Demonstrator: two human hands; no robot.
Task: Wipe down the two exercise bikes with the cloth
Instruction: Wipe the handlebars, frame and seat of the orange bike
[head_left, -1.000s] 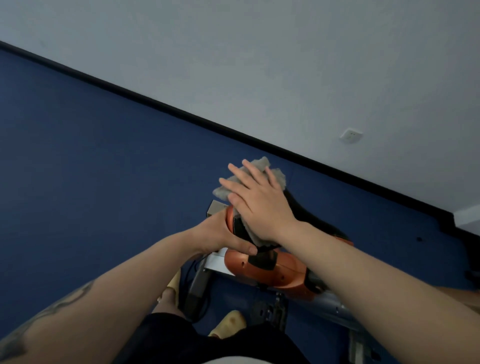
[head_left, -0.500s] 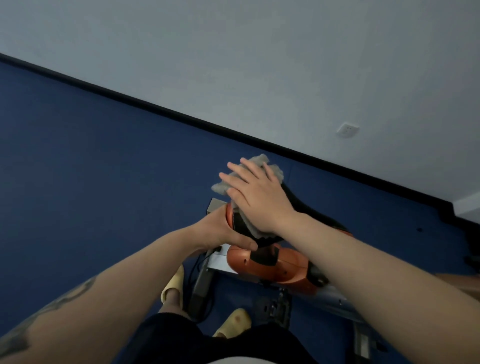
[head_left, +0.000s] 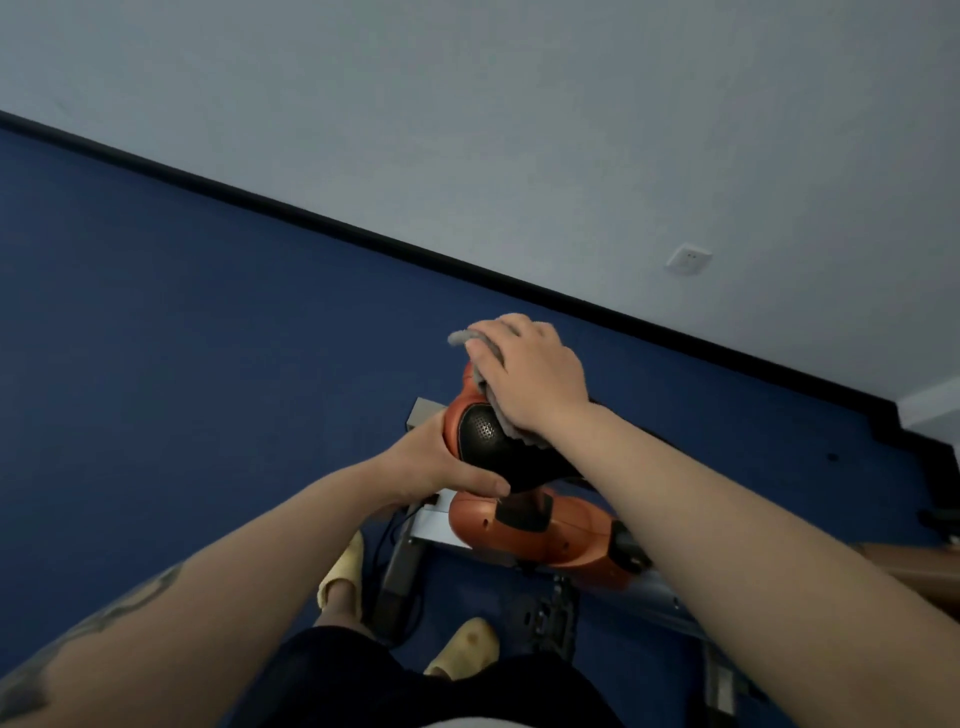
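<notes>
Looking down from the head camera, I see my left arm cut off at the lower left edge. My left hand (head_left: 441, 467) grips the near left edge of the seat (head_left: 493, 441), thumb curled over the black top and the fingers hidden underneath. The seat is black with an orange rim; its far end and right side are covered by my right hand and forearm, so I cannot make out its full shape. Below it sits the orange body (head_left: 535, 530) of the bike, with grey metal frame parts running off to the lower right, partly blocked by my right arm. Two pale slippers (head_left: 343, 571) stand on the blue floor (head_left: 182, 364) beside the frame, the nearer one half hidden by dark shorts.

My right hand (head_left: 530, 379) lies palm down over the cloth (head_left: 462, 338) at the far end of the seat, fingers bent over the edge and closed around the fabric. Most of the grey cloth is hidden beneath the palm: a fold pokes out past the fingertips at the left, and a strip shows under the heel of the hand, touching the seat top. A white socket (head_left: 688, 258) sits on the wall at the right.
</notes>
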